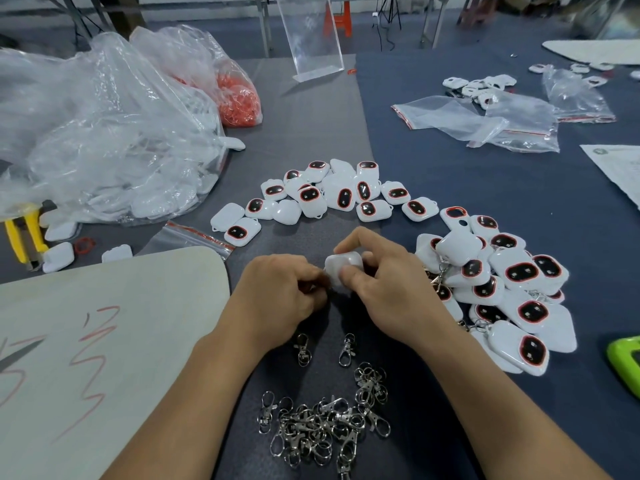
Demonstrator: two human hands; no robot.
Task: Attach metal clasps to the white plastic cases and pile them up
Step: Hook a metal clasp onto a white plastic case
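Gripping the case (343,265) with curled fingers, the right hand (388,282) holds it just above the surface (433,174). The left hand (280,292), at the case's left edge, pinches something small, probably a clasp, mostly hidden. The finished pile (498,289) lies to the right, nearer the right hand.

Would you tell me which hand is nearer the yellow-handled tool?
Left. The left hand is right of the yellow-handled tool; the right hand is farther right, gripping a white plastic case.

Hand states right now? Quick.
Left hand: curled, pinching the left edge of the case; any clasp in it is hidden.
Right hand: holds the case from the right.
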